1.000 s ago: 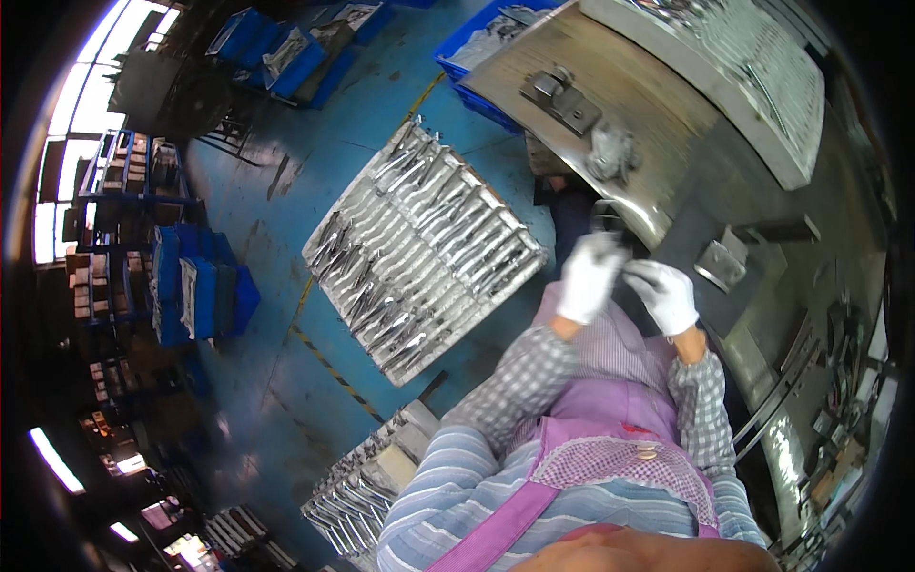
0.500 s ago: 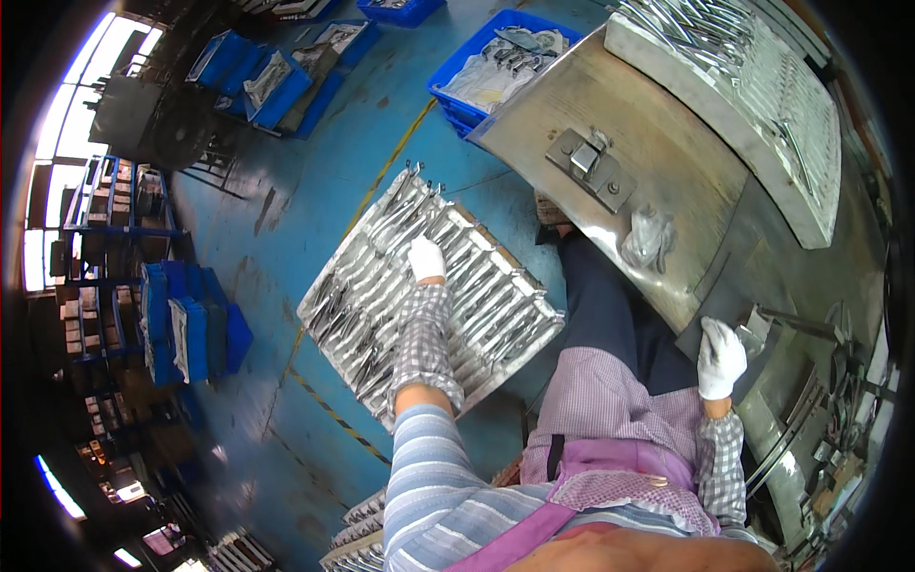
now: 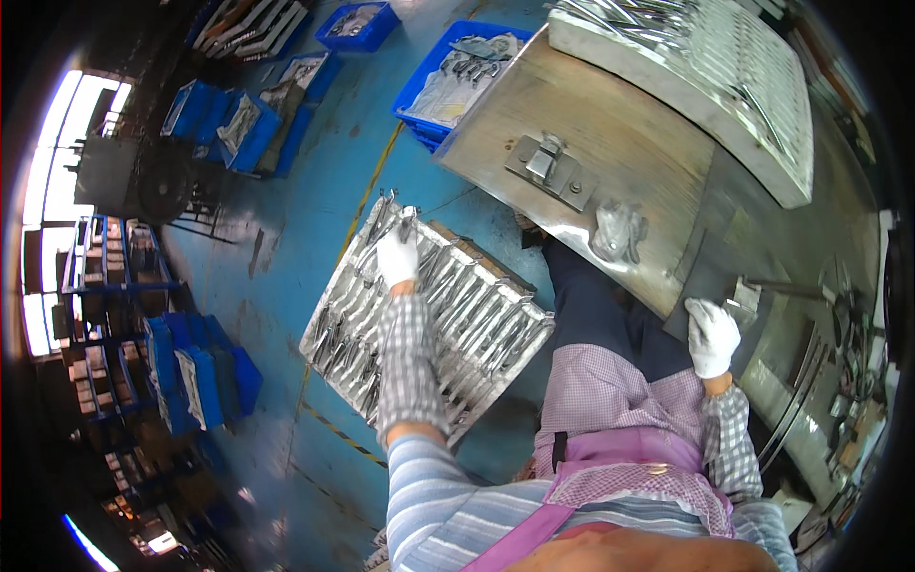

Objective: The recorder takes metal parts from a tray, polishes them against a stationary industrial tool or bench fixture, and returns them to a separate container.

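Head view: slim silvery metal parts [image 3: 474, 308], likely stiff, slippery; grasp mid-length. Your white-gloved left hand [image 3: 397, 257]: grip indiscernible.

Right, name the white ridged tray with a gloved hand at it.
The white ridged tray left of the brown-topped workbench: the white-gloved left hand is at its far end, while the tray on the workbench has none.

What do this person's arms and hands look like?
The left hand and right hand wear white gloves. Above the wrists are grey-and-white checked sleeve covers, then blue-and-white striped sleeves higher up.
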Action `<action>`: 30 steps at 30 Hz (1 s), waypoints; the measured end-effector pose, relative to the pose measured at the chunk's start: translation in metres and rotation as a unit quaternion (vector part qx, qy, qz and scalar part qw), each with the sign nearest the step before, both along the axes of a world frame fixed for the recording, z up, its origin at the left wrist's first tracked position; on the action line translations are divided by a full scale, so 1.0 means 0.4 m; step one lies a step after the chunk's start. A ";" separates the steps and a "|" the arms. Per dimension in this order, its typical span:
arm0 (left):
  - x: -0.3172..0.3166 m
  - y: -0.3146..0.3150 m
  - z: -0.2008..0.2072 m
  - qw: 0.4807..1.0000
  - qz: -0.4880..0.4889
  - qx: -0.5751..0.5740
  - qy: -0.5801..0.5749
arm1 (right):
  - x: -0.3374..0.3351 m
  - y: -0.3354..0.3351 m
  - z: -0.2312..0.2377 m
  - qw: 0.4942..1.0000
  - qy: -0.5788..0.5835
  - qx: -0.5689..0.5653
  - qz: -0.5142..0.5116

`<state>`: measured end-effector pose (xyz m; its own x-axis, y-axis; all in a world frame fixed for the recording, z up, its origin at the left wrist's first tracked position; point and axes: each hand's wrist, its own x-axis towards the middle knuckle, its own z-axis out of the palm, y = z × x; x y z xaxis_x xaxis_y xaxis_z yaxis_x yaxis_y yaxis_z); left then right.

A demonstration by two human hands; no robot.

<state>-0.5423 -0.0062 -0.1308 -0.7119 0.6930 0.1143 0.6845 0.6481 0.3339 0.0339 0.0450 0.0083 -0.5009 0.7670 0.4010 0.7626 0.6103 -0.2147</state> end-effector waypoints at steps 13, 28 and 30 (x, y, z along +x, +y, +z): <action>1.065 -0.190 0.384 0.733 -0.448 0.377 -0.346 | 0.085 -0.191 0.012 0.577 0.431 -0.694 -0.022; 1.268 0.024 0.389 0.880 -0.292 0.217 -0.306 | 0.239 0.106 0.147 0.903 0.243 -0.337 -0.107; 1.292 0.075 0.383 0.882 -0.300 0.232 -0.279 | 0.265 0.096 0.120 0.874 0.322 -0.353 -0.084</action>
